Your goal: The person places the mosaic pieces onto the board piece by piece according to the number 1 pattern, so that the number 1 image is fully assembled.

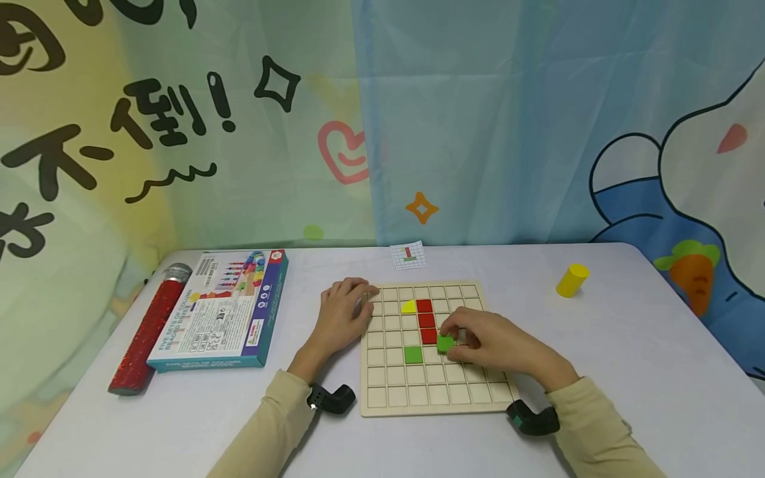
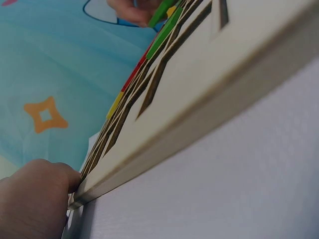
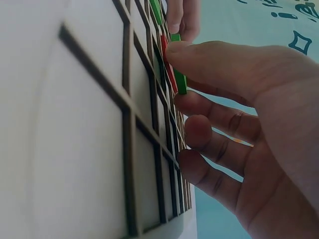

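Observation:
A wooden grid board point(image 1: 387, 397) lies on the table. Its raised lines form square cells. In its upper middle a yellow piece point(image 1: 409, 307) sits beside a column of red square tiles point(image 1: 426, 320), and a green square tile point(image 1: 413, 354) lies lower left of them. My left hand point(image 1: 343, 313) holds the board's upper left corner; in the left wrist view the thumb point(image 2: 67, 177) touches its edge. My right hand point(image 1: 499, 342) pinches another green square tile point(image 3: 180, 74) between thumb and index finger, tilted, just right of the lowest red tile.
A small card point(image 1: 409, 255) with a coloured grid pattern lies behind the board. At the back right stands a yellow cylinder point(image 1: 572, 280). To the left are a flat printed box point(image 1: 209, 318) and a red tube with a silver end point(image 1: 148, 335). A printed curtain hangs behind the table.

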Tool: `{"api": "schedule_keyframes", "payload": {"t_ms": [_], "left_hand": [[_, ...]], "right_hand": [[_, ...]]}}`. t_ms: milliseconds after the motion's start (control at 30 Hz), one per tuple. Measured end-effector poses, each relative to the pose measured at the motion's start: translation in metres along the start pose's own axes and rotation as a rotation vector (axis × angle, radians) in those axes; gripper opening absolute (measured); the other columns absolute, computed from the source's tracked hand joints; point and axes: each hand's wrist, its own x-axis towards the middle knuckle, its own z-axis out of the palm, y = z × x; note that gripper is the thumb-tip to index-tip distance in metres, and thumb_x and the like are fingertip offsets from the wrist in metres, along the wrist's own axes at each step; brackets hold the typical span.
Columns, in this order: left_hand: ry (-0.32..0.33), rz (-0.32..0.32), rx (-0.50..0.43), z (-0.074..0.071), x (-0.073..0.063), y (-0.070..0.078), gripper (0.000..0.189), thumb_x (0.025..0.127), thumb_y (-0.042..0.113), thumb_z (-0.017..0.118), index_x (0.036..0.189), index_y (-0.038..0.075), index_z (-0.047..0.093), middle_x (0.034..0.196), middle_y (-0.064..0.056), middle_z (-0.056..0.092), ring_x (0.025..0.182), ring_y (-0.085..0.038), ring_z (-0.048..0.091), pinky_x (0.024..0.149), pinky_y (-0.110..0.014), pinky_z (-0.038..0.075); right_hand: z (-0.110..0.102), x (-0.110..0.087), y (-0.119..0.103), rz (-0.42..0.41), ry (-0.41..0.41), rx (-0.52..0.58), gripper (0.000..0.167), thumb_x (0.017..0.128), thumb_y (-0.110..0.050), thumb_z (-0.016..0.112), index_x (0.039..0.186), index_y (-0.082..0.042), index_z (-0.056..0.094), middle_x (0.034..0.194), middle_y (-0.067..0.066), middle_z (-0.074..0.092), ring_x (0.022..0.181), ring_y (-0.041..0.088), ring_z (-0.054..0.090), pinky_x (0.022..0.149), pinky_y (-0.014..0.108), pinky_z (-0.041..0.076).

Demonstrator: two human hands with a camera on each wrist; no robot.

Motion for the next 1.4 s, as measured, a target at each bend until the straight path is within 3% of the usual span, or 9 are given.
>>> {"api": "schedule_keyframes", "payload": {"t_ms": [700, 1400], "left_hand": [[0.008, 0.007, 0.005, 0.001, 0.0, 0.0, 0.023, 0.092, 0.018, 0.056, 0.112, 0.018, 0.066, 0.125, -0.006, 0.057, 0.114, -0.029, 0.049, 0.094, -0.052, 0.031], [0.0, 0.004, 0.0, 0.0, 0.0, 0.0, 0.024, 0.092, 0.018, 0.055, 0.113, 0.018, 0.066, 0.125, -0.007, 0.056, 0.113, -0.029, 0.049, 0.094, -0.053, 0.031]], "right_hand": [[0.01, 0.003, -0.017, -0.032, -0.013, -0.088, 0.023, 0.085, -0.032, 0.069, 0.105, -0.024, 0.063, 0.093, -0.011, 0.053, 0.064, 0.002, 0.045, 0.063, 0.018, 0.039], [0.006, 0.002, -0.011, -0.026, -0.02, -0.04, 0.021, 0.086, -0.029, 0.069, 0.105, -0.024, 0.063, 0.091, -0.012, 0.054, 0.068, 0.002, 0.046, 0.064, 0.019, 0.04]]}}
